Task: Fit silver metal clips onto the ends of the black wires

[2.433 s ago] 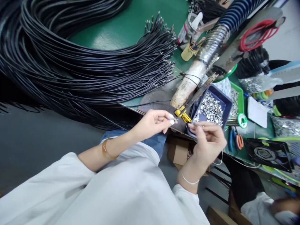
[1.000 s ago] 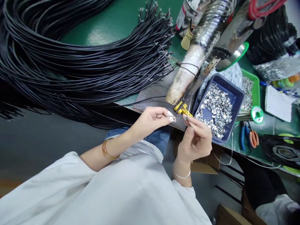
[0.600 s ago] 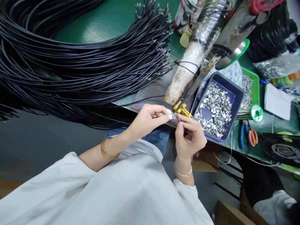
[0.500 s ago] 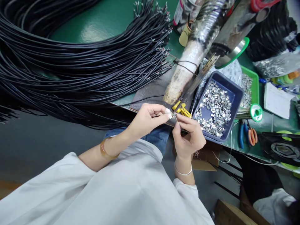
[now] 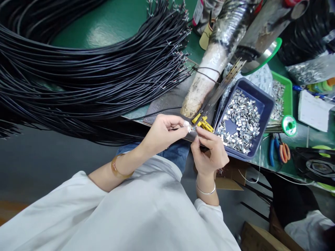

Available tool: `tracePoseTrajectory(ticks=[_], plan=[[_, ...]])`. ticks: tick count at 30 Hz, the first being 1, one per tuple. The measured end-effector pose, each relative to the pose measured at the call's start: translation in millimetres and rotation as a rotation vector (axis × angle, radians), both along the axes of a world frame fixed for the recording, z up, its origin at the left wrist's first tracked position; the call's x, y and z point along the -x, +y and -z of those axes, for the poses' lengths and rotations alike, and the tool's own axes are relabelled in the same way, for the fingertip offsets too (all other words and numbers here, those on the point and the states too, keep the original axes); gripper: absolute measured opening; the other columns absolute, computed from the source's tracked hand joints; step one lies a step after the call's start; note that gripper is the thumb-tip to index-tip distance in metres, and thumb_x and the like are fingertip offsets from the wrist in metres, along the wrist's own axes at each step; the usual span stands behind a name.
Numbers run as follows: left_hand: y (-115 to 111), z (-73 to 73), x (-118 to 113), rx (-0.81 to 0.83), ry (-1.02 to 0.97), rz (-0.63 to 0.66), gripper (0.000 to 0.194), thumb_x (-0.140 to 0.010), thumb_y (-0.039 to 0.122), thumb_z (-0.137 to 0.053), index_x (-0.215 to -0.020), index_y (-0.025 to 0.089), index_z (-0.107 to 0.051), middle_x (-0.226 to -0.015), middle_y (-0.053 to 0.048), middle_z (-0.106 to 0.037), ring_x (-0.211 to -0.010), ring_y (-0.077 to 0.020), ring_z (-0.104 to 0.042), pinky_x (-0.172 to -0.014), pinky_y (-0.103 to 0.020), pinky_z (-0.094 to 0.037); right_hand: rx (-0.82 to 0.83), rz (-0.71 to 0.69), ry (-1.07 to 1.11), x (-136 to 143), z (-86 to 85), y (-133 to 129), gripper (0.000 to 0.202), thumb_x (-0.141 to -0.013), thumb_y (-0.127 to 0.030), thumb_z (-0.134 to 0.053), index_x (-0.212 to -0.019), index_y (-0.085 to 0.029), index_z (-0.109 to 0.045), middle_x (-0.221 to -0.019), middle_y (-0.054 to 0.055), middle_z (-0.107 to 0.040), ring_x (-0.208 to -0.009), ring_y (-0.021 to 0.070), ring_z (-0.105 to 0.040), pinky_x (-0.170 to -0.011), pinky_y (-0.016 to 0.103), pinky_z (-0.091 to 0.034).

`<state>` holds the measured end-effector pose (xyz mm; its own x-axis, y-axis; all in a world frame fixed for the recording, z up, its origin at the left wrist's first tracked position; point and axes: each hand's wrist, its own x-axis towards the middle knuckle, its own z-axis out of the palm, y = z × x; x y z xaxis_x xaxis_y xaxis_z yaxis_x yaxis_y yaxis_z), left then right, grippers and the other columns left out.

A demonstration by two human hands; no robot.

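My left hand (image 5: 167, 131), with white wrapping on its fingertips, is closed in a pinch at the table's edge. Between the fingertips of both hands sits a small silvery piece with fine wire ends (image 5: 193, 128), too small to make out fully. My right hand (image 5: 210, 150) pinches at the same piece from the other side, thumb against forefinger. Just beyond the fingers is a yellow clamp-like tool (image 5: 203, 123). A single black cable (image 5: 162, 111) runs over a dark board (image 5: 167, 99) towards my left hand; its end is hidden.
A thick bundle of black cables (image 5: 104, 69) with stripped ends covers the left of the green table. A wrapped tube (image 5: 201, 80) leans across the middle. To the right are a blue bin (image 5: 267, 115) of small metal parts, a green tray (image 5: 288, 94), a solder spool (image 5: 289, 125) and pliers (image 5: 284, 153).
The view has shifted slightly. My two hands stay together at the small piece, and my right fingers have moved a little closer to the left fingertips.
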<state>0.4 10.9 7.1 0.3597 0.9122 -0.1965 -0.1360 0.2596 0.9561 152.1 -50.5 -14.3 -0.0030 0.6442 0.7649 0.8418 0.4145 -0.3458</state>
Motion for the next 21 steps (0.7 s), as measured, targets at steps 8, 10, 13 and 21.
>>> tracePoseTrajectory(ticks=[8,10,13,21], plan=[[-0.1,0.1,0.4,-0.001,0.009,-0.005,0.017,-0.071,0.023,-0.070,-0.058,0.015,-0.065,-0.058,0.000,-0.056,-0.057,-0.0096,-0.048,-0.051,-0.021,-0.037,0.024,-0.022,0.055,0.2,-1.3,1.2,0.020,-0.082,-0.007,-0.071,-0.089,-0.022,-0.060,-0.099,0.002,-0.080,-0.086,0.0136,-0.077,-0.077,0.026,-0.062],[-0.3,0.3,0.5,-0.011,0.014,-0.007,0.018,-0.072,0.024,-0.070,-0.058,0.014,-0.065,-0.058,0.000,-0.058,-0.057,-0.0095,-0.049,-0.052,-0.021,-0.039,0.039,-0.026,0.044,0.8,-1.0,0.4,0.020,-0.082,-0.008,-0.071,-0.089,-0.022,-0.060,-0.100,0.002,-0.080,-0.086,0.0137,-0.077,-0.078,0.026,-0.062],[-0.9,0.2,0.1,-0.025,0.008,-0.019,0.013,-0.072,0.022,-0.070,-0.062,0.013,-0.068,-0.061,0.000,-0.062,-0.059,-0.0094,-0.052,-0.055,-0.020,-0.042,0.017,-0.019,0.004,1.7,0.5,-0.7,0.020,-0.081,-0.008,-0.072,-0.090,-0.022,-0.060,-0.101,0.003,-0.080,-0.086,0.0129,-0.077,-0.078,0.023,-0.062],[-0.5,-1.0,-3.1,-0.028,-0.018,-0.054,0.006,-0.070,0.017,-0.070,-0.067,0.012,-0.072,-0.070,-0.002,-0.071,-0.063,-0.0107,-0.060,-0.060,-0.019,-0.050,0.044,-0.013,0.062,4.7,2.2,0.5,0.020,-0.083,-0.008,-0.070,-0.092,-0.023,-0.059,-0.106,0.004,-0.077,-0.092,0.0145,-0.076,-0.078,0.026,-0.065]])
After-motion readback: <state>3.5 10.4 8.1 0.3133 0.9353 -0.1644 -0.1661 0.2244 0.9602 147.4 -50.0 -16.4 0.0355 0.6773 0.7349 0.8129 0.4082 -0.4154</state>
